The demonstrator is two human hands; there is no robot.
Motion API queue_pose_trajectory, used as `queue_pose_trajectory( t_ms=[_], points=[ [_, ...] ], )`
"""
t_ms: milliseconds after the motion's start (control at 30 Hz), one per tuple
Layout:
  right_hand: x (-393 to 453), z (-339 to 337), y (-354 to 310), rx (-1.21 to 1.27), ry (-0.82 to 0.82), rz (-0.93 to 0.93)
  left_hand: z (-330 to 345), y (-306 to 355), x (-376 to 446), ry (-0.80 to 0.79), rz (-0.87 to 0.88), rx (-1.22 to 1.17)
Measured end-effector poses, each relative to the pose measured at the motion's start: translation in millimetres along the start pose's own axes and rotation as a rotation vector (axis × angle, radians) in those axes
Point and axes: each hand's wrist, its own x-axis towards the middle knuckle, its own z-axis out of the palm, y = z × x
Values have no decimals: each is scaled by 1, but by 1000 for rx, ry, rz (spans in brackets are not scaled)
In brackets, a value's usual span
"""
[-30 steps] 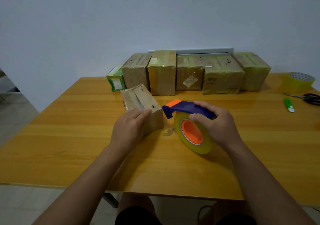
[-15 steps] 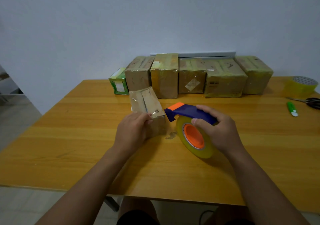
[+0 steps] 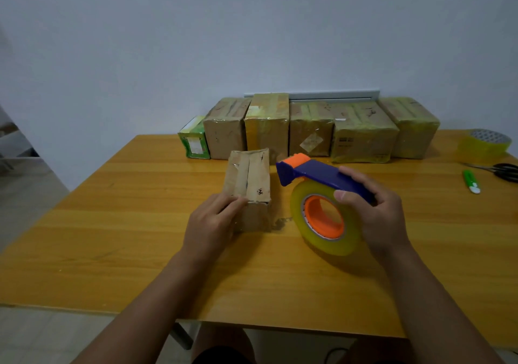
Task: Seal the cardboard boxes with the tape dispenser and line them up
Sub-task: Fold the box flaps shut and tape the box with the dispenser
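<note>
A small brown cardboard box [image 3: 252,175] stands on the wooden table [image 3: 112,223], its top flaps meeting at a seam. My left hand [image 3: 210,220] grips its near left corner. My right hand [image 3: 375,212] holds the tape dispenser [image 3: 316,175], blue with an orange tip and orange core, loaded with a yellowish tape roll [image 3: 322,217]. The dispenser's tip sits just right of the box top, a small gap between them. A row of several taped boxes [image 3: 311,133] lines the wall at the back.
A small green box [image 3: 193,142] ends the row on the left. At the far right lie a spare tape roll [image 3: 485,144], black scissors [image 3: 504,170] and a green utility knife [image 3: 471,181]. The table's near edge runs below my forearms.
My left hand has turned the small box so it points straight away from me. The dispenser stays beside it in my right hand. My head has shifted slightly.
</note>
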Motion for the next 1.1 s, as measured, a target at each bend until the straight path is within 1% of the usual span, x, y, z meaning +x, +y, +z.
queue_pose_trajectory(
  t_ms=[133,200,300,367,433,500,533,600,633,667,733,767,933,1100],
  points=[
    [8,-6,-7,157,-43,-4,0,-2,-1,12,73,107],
    [10,-5,-10,199,-65,1,1,1,-8,-6,81,156],
    [9,-1,-12,220,-98,-4,-1,9,-19,-73,0,164],
    [7,1,-12,225,-132,-14,-6,15,-17,-80,-89,99],
    [5,4,-14,211,-172,-32,-17,23,-2,-37,-211,-67],
    [2,6,-18,192,-217,-60,-34,32,22,4,-423,-348],
    [1,6,-19,173,-245,-78,-45,38,36,-3,-551,-511],
    [-1,8,-23,111,-300,-113,-62,45,60,-102,-811,-764],
    [-2,8,-25,80,-321,-125,-69,45,69,-179,-911,-839],
    [-3,9,-25,54,-339,-136,-74,43,76,-255,-967,-904],
    [-4,10,-26,22,-360,-154,-82,39,80,-365,-984,-1001],
    [-4,11,-27,14,-366,-158,-85,37,79,-392,-986,-1045],
    [-6,13,-26,-18,-384,-161,-95,29,77,-456,-1073,-1240],
    [-6,15,-24,-1,-391,-144,-101,25,75,-481,-1159,-1408]
  ],
)
